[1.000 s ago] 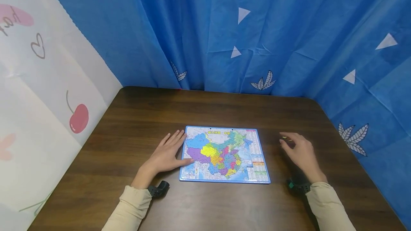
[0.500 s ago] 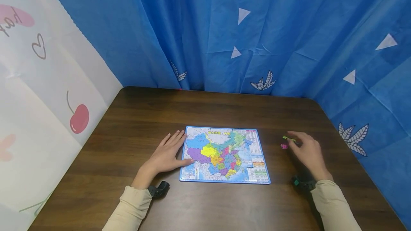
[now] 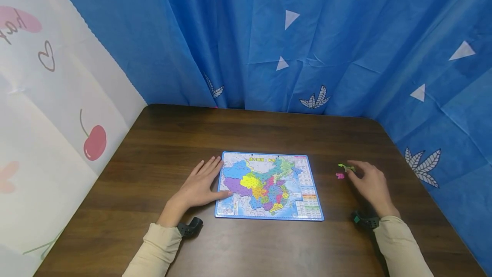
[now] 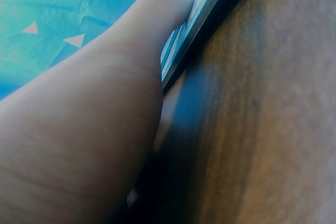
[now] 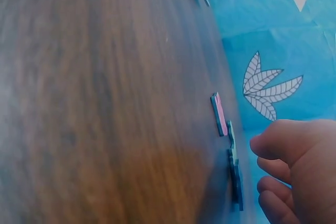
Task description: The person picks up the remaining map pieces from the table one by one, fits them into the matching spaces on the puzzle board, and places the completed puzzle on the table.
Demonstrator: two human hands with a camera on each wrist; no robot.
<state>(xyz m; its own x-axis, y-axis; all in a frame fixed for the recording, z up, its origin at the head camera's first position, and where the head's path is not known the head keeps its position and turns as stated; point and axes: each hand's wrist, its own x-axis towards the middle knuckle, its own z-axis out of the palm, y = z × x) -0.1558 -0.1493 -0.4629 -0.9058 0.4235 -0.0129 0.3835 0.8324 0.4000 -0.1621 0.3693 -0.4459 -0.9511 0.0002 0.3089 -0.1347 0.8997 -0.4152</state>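
A colourful map puzzle board (image 3: 251, 213) with a blue rim lies in the middle of the table. My left hand (image 3: 200, 185) rests at its left side with fingers spread, the thumb lying over the board's edge; the left wrist view shows that thumb (image 4: 181, 3) on the rim. Right of the board are two small puzzle pieces, a pink piece (image 3: 340, 175) and a long green piece (image 3: 341, 165). My right hand (image 3: 369, 183) is over the green piece's right end, fingers loosely bent. In the right wrist view, its thumb (image 5: 265, 145) stands apart from both pieces.
The brown wooden table (image 3: 184, 131) runs back to a blue curtain (image 3: 246, 54). A white printed curtain (image 3: 69, 97) hangs along the left. Each wrist wears a dark strap, the left strap (image 3: 190, 227) close to the board's lower left corner.
My right hand has moved right, uncovering the pink piece and more of the green piece. Over the last half second it has dipped slightly towards me. The left hand and board stay put.
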